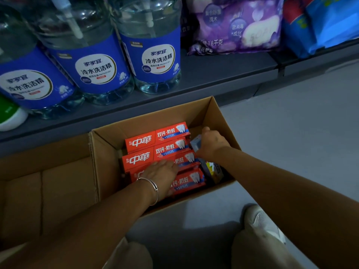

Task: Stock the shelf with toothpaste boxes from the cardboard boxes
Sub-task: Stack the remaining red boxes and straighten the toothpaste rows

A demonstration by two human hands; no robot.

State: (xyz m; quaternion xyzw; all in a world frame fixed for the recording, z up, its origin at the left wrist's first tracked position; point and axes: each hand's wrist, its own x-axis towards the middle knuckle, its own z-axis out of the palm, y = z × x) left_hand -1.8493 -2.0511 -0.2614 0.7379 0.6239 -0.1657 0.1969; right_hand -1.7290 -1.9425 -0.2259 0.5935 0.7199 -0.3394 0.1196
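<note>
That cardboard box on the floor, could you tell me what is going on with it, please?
A person crouches by an open cardboard box on the floor in front of a shelf. Red toothpaste boxes lie in it in a flat row. The left hand rests flat on them, a bracelet on its wrist. The right hand grips a blue box standing at the row's right end. Nothing has left the carton yet. The shelf holds detergent bottles and a purple bag.
</note>
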